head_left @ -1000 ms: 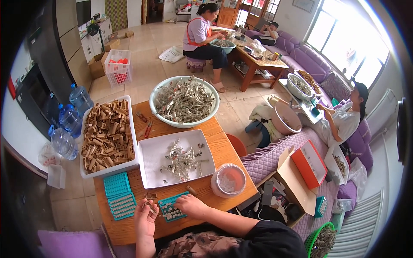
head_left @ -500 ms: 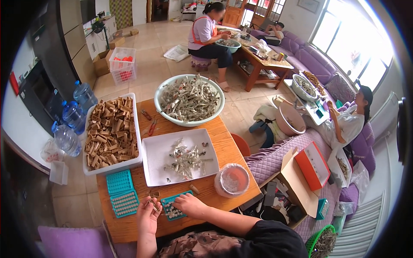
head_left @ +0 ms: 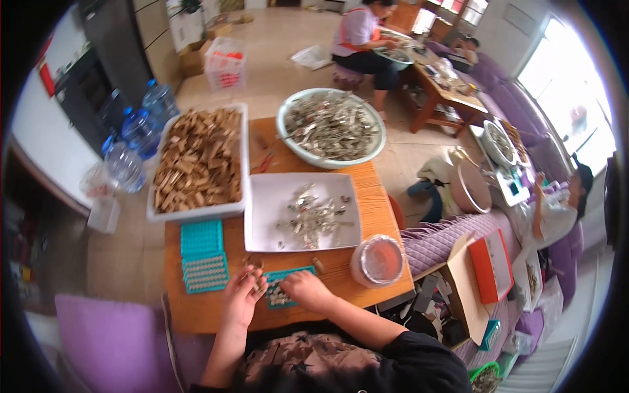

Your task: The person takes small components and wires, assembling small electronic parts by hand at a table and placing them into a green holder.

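Observation:
My left hand (head_left: 242, 298) is closed around a small brown casing (head_left: 256, 278), partly hidden by its fingers. My right hand (head_left: 305, 291) reaches over a teal tray (head_left: 280, 298) of small round pale pieces. Its fingers are bent together at the tray's surface; whatever they pinch is hidden. Just beyond the hands, a loose brown piece (head_left: 318, 264) lies on the wooden table (head_left: 242, 319). A second teal tray (head_left: 203, 268), with its lid folded back, holds rows of round pieces to the left. Silvery metal parts (head_left: 308, 216) are heaped in a shallow white box (head_left: 262, 232).
A white bin (head_left: 244, 164) full of brown casings stands at the far left, beside a large basin (head_left: 284, 131) of metal strips. Red-handled pliers (head_left: 266, 161) lie between them. A clear tub (head_left: 378, 268) sits at right. Other people work farther off.
The view has swung, so the table appears higher and farther right. My right hand stays at the teal tray and my left hand still holds the casing beside it.

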